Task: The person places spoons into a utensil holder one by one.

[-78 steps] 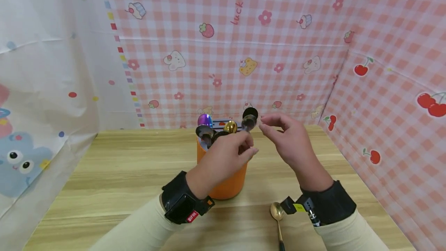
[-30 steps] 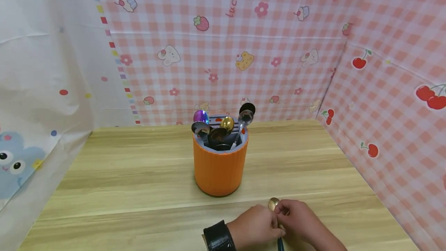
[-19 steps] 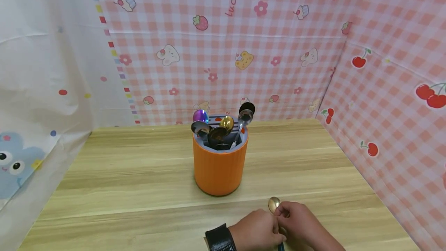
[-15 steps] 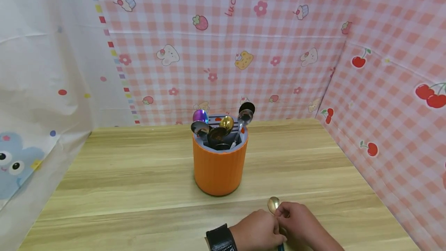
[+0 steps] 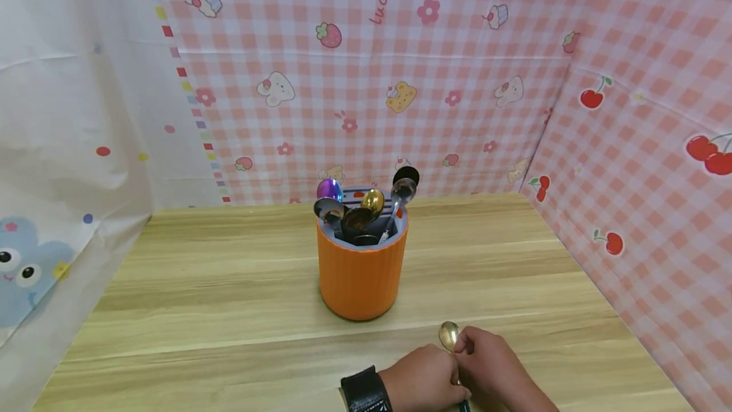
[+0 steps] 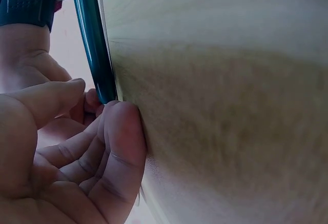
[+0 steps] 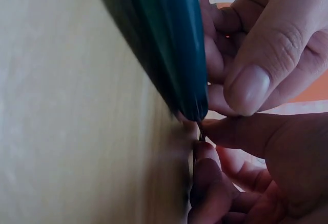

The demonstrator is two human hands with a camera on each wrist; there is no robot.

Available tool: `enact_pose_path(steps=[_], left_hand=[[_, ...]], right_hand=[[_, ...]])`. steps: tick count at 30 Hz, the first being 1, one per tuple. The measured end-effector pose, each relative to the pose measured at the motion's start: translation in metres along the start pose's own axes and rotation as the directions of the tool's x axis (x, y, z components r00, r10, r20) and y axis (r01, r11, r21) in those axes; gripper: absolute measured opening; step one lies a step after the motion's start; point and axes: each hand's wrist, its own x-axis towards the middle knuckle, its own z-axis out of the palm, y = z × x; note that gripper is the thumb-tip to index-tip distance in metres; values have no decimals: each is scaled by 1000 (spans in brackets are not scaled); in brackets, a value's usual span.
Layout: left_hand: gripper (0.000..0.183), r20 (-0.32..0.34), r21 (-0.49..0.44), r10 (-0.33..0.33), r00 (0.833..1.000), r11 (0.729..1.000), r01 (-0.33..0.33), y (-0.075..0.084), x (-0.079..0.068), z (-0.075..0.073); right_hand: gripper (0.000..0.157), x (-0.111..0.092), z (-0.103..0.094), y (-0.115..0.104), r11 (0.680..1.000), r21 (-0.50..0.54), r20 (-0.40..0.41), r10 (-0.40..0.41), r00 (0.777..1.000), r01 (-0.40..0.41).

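Observation:
A gold spoon (image 5: 448, 336) with a dark green handle lies on the wooden table, bowl pointing away from me. My right hand (image 5: 492, 361) pinches its thin shaft just past the handle, as the right wrist view shows. My left hand (image 5: 423, 377) is crowded against it; its fingertips touch the lower end of the green handle (image 6: 95, 44), while its thumb (image 6: 69, 93) stands off to the side. Much of the shaft is hidden by both hands in the head view.
An orange utensil holder (image 5: 360, 278) stands upright beyond the hands. Several spoons lean in it, among them a purple one (image 5: 330, 189) and a gold one (image 5: 373, 201). Checked pink cloth (image 5: 354, 81) hangs at the back and right, pale cloth (image 5: 80, 113) at the left.
Both hands have come down from the holder's rim to the spoon lying on the table. Over the last second they have barely moved, and the spoon has stayed in place.

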Motion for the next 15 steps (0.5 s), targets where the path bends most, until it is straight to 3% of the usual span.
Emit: enact_pose_path(steps=[10, 15], left_hand=[[43, -19, 33, 3, 1000, 999, -2, -1, 1, 2], [46, -53, 9, 0, 999, 1000, 1, -2, -1, 3]], right_hand=[[23, 1, -1, -4, 995, 95, -28, 45, 999, -42], [26, 2, -3, -3, 963, 256, 16, 83, 996, -84]])
